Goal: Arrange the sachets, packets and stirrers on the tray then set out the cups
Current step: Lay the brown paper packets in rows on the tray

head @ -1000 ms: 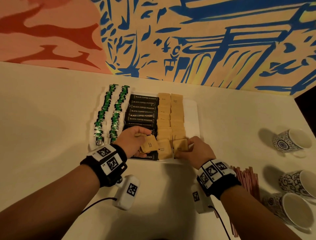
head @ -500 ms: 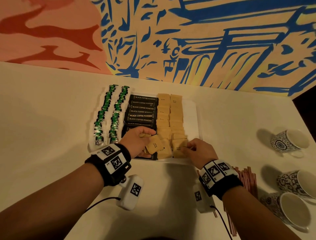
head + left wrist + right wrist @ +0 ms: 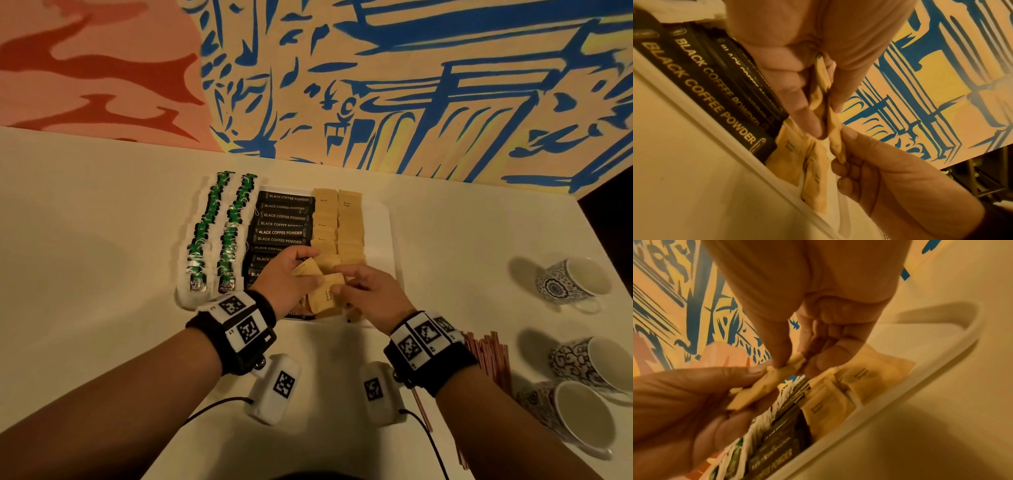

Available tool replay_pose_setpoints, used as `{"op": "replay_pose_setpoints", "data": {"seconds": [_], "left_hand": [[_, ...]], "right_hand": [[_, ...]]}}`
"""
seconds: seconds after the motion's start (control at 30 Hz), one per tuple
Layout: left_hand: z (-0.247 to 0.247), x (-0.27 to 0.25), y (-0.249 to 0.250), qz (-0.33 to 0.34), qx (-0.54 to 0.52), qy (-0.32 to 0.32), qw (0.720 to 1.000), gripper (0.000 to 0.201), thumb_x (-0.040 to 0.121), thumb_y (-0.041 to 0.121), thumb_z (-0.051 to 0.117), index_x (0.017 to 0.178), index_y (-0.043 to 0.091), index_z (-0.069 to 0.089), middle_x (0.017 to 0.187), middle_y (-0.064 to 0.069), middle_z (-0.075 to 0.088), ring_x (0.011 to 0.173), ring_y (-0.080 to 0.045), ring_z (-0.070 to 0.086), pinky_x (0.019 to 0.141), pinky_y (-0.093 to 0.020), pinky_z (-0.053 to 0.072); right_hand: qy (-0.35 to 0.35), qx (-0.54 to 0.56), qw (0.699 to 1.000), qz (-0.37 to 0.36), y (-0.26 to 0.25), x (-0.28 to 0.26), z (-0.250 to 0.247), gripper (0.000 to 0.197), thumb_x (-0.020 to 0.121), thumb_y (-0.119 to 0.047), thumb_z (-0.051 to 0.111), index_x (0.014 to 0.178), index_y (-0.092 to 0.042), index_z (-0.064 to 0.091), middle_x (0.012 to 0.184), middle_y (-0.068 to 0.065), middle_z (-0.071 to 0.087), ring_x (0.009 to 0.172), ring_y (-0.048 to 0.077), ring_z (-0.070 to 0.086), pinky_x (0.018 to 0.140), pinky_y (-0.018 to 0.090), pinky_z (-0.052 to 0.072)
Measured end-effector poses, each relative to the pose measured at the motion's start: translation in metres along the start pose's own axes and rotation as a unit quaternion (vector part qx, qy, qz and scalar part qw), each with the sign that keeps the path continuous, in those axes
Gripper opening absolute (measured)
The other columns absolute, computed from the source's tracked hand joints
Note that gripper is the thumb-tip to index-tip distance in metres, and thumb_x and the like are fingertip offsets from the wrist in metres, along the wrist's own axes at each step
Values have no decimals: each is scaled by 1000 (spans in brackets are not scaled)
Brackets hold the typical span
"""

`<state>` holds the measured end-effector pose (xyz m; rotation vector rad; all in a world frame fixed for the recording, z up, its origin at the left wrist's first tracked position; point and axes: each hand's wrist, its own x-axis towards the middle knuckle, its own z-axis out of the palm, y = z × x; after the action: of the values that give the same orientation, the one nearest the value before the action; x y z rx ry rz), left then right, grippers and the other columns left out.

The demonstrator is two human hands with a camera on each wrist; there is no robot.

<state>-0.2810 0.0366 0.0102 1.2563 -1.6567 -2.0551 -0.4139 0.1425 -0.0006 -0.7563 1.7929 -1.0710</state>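
A white tray holds two rows of green tea bags, a column of black coffee packets and two columns of brown sugar sachets. My left hand hovers over the tray's near end and grips a few brown sugar sachets between thumb and fingers. My right hand meets it from the right. It pinches the end of one sachet of that bunch, seen edge-on as the sachet in the left wrist view. More sachets lie flat below.
Three patterned cups lie on their sides at the right: one cup farther back, a second cup and a third cup nearer. A bundle of red-brown stirrers lies beside my right wrist. A painted wall runs behind the table.
My right hand left the sachet it laid on the tray's near right column and moved left to the bunch in my left hand. It now pinches one sachet there.
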Motion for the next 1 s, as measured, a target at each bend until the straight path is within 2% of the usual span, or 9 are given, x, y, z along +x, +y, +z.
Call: {"op": "replay_pose_setpoints", "data": {"seconds": [0.17, 0.37, 0.5, 0.63, 0.7, 0.77, 0.83, 0.9, 1.0], "left_hand": [[-5, -2, -1, -36, -10, -18, 999, 47, 83, -4, 66, 119, 22, 49, 107, -3, 55, 86, -20, 63, 56, -35, 60], [-6, 2, -3, -5, 79, -14, 997, 30, 83, 6, 69, 98, 30, 59, 109, -2, 57, 91, -23, 63, 56, -30, 57], [-9, 4, 1, 45, 133, 28, 990, 7, 89, 25, 63, 96, 25, 64, 95, 1, 64, 87, -18, 64, 68, -31, 56], [-18, 5, 0, 38, 177, 44, 983, 19, 93, 34, 56, 86, 20, 68, 69, 0, 60, 55, -9, 55, 49, -22, 46], [-20, 2, -3, 50, 291, -15, 955, 22, 94, 36, 52, 88, 24, 70, 63, 8, 56, 48, -1, 47, 48, -17, 40], [-19, -3, -7, 56, 409, -87, 907, 22, 94, 38, 52, 103, 29, 70, 88, 14, 66, 75, 0, 59, 66, -16, 45], [-18, -7, -13, 58, 499, -124, 856, 33, 94, 38, 50, 125, 32, 59, 120, 12, 60, 107, -8, 56, 87, -18, 42], [-19, -10, -16, 62, 564, -129, 813, 44, 93, 39, 47, 137, 35, 46, 134, 7, 53, 118, -15, 51, 96, -25, 41], [-17, -10, -18, 64, 598, -134, 787, 51, 93, 40, 45, 143, 36, 35, 139, 2, 49, 122, -19, 48, 100, -32, 42]], "right_hand": [[45, 65, 996, 35, 0, 2, -3, 13, 86, -5, 65, 93, -16, 65, 84, 9, 68, 65, 22, 61, 55, 32, 53], [-19, -74, 997, -2, 8, -3, -3, 7, 84, -23, 70, 80, -28, 71, 74, -10, 69, 70, 9, 64, 71, 29, 57], [79, -87, 993, 14, 20, -1, -19, 2, 83, -25, 71, 85, -24, 71, 84, -10, 69, 83, 6, 63, 79, 21, 48], [119, -51, 991, 21, 31, -2, -27, 5, 86, -17, 67, 86, -21, 69, 84, -7, 72, 82, 10, 66, 79, 27, 51], [135, -40, 990, 26, 36, -1, -27, 3, 86, -15, 66, 89, -14, 66, 85, 2, 72, 86, 21, 67, 82, 35, 54], [144, -36, 989, 30, 38, -2, -26, 3, 87, -16, 66, 89, -14, 65, 86, 5, 72, 85, 25, 67, 83, 36, 54], [137, -41, 989, 30, 39, -3, -25, 5, 88, -16, 64, 86, -20, 66, 84, 1, 71, 79, 19, 66, 78, 30, 53], [124, -50, 991, 28, 38, -6, -24, 8, 88, -15, 62, 86, -21, 67, 83, -1, 71, 77, 15, 65, 76, 26, 52], [112, -71, 990, 42, 41, -5, -22, 6, 88, -18, 63, 87, -19, 68, 84, -1, 71, 81, 17, 67, 79, 30, 55]]}}
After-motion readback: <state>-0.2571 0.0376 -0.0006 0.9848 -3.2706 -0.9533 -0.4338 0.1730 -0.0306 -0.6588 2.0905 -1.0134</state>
